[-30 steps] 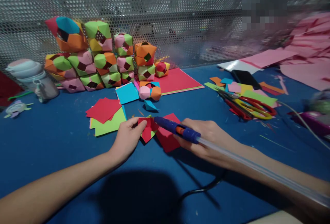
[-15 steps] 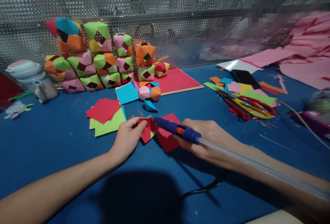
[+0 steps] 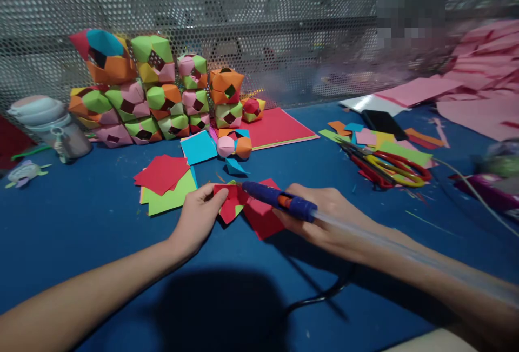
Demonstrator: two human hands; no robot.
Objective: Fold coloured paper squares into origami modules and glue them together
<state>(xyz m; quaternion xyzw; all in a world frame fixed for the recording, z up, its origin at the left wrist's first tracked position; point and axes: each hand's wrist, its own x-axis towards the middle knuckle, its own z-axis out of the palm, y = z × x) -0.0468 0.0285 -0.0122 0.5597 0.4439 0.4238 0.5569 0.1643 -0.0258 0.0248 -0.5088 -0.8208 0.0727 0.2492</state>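
Observation:
My left hand (image 3: 203, 208) is closed, its thumb and fingers pinching a small folded piece of red and green paper (image 3: 230, 205). My right hand (image 3: 320, 214) is wrapped round a blue glue gun (image 3: 267, 195) with a long clear glue stick running out of its back. The glue gun's tip is at the upper right edge of the folded paper; I cannot tell whether it touches. Beneath the glue gun a red paper square (image 3: 263, 219) lies on the table. Left of my left hand lie stacked red, green and blue paper squares (image 3: 164, 179).
Several folded paper balls (image 3: 154, 92) are stacked along the perforated metal panel (image 3: 259, 27). A grey lidded cup (image 3: 60, 130) stands at left. Scissors (image 3: 389, 171), paper scraps and a phone (image 3: 383, 124) lie at right. A black cable (image 3: 316, 299) runs under my right arm.
The folded paper in my left hand has shifted slightly left and tilted a little. The glue gun stays nearly in place at its edge.

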